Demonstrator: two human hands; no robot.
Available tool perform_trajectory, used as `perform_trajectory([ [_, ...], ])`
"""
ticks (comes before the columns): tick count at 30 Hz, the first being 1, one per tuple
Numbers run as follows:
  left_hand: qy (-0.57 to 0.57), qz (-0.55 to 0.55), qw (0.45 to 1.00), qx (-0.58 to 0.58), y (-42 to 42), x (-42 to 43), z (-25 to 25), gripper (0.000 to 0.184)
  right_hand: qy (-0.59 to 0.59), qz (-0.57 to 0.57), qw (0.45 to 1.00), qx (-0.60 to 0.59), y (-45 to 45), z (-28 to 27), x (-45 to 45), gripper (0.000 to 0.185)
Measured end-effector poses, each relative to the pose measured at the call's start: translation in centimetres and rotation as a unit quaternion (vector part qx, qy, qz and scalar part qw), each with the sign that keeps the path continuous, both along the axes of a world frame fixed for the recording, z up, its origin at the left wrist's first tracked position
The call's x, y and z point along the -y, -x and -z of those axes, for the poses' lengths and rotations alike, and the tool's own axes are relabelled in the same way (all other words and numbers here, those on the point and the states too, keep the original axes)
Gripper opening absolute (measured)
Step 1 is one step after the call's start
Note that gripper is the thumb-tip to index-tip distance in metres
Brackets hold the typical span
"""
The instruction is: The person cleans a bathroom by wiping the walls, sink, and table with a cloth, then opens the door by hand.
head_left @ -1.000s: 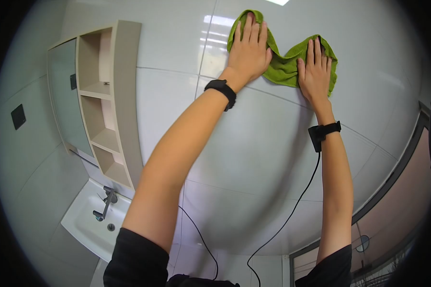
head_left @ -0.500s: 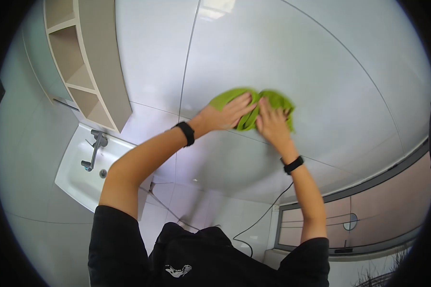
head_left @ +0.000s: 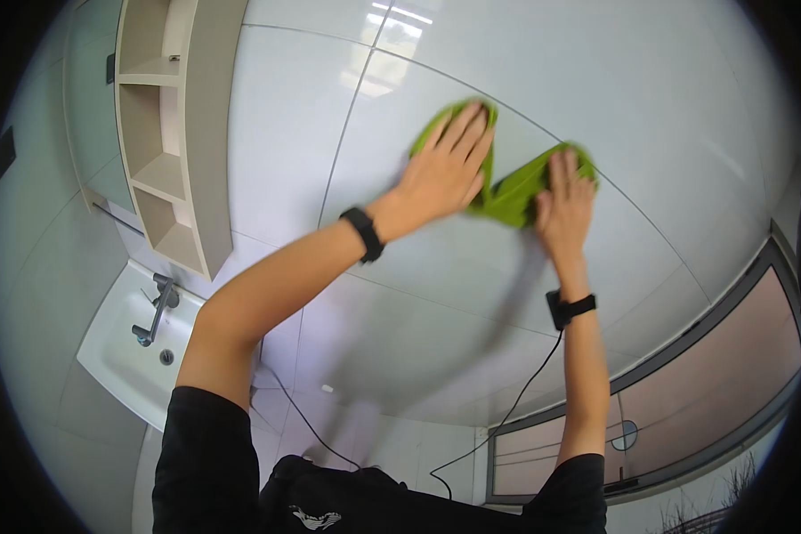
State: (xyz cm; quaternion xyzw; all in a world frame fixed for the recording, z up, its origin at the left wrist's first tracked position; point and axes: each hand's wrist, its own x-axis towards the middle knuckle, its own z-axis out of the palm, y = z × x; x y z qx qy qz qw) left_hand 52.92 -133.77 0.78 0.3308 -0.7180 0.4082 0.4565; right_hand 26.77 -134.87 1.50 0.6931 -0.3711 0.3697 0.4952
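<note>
A bright green cloth (head_left: 516, 198) lies against the pale tiled wall, sagging in a V between my two hands. My left hand (head_left: 445, 173) holds its left part against the tiles, with fingers extended over the fabric. On the cloth's right end, my right hand (head_left: 565, 209) holds the fabric, its fingers slightly bent. Both palms face the wall, so the cloth beneath them is partly hidden. A black band (head_left: 363, 234) circles my left wrist, and another black band with a small box (head_left: 570, 308) is on my right wrist.
A white washbasin (head_left: 116, 356) with a grey tap (head_left: 158, 311) stands at lower left, below an open beige shelf unit (head_left: 209, 142). A grey-framed window (head_left: 685, 383) is at lower right. A black cable (head_left: 516, 400) hangs from the right wristband.
Both hands have moved farther up the wall with the cloth and spread apart. The cloth, bunched before, now stretches between them. The camera view has shifted somewhat.
</note>
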Motion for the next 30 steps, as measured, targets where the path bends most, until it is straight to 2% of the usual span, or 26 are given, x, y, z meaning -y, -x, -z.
perform_trajectory([
  [3, 0.086, -0.020, 0.992, -0.095, 2.3, 1.3, -8.7, 0.068, 0.111, -0.019, 0.991, 0.067, 1.8, -8.2, 0.6, 0.049],
  [6, 0.145, -0.028, 0.981, -0.125, 4.5, 3.6, -15.0, 0.065, 0.195, 0.000, 0.975, 0.109, 3.4, -13.2, 2.2, 0.045],
  [10, 0.223, -0.017, 0.967, -0.123, 7.1, 4.2, -15.3, 0.066, 0.248, -0.043, 0.962, 0.107, 4.3, -15.0, 3.9, 0.049],
  [11, 0.223, 0.023, 0.968, -0.108, 7.7, 4.4, -14.7, 0.068, 0.244, -0.051, 0.964, 0.095, 4.8, -14.7, 4.0, 0.050],
  [13, 0.218, 0.102, 0.967, -0.081, 7.1, 4.9, -12.8, 0.071, 0.231, -0.069, 0.968, 0.072, 4.2, -13.6, 4.5, 0.052],
  [14, 0.203, 0.098, 0.973, -0.055, 6.8, 4.8, -11.4, 0.077, 0.223, -0.049, 0.972, 0.059, 4.0, -12.4, 4.4, 0.055],
  [17, 0.134, 0.089, 0.987, -0.009, 7.8, 4.6, -6.5, 0.078, 0.168, -0.004, 0.985, 0.044, 3.8, -7.5, 3.5, 0.060],
  [18, 0.115, 0.179, 0.976, -0.036, 8.9, 5.7, -3.7, 0.062, 0.152, 0.011, 0.988, 0.038, 3.6, -5.3, 3.2, 0.064],
  [19, 0.099, 0.182, 0.978, -0.024, 9.1, 5.9, -1.5, 0.063, 0.147, 0.013, 0.989, 0.031, 3.1, -3.2, 3.1, 0.065],
  [21, 0.068, 0.182, 0.981, 0.001, 9.6, 5.2, 2.6, 0.065, 0.133, 0.023, 0.990, 0.034, 2.9, 1.6, 3.4, 0.063],
  [23, 0.034, 0.115, 0.991, 0.059, 10.1, 4.8, 7.0, 0.062, 0.112, 0.032, 0.993, 0.032, 2.9, 6.7, 3.4, 0.062],
  [27, -0.016, 0.121, 0.984, 0.130, 10.3, 4.9, 15.5, 0.059, 0.049, 0.012, 0.999, -0.004, 4.9, 16.0, 3.3, 0.066],
  [30, -0.020, 0.040, 0.967, 0.249, 9.0, 4.1, 20.8, 0.056, -0.054, 0.032, 0.996, -0.061, 7.8, 23.2, 2.9, 0.064],
])
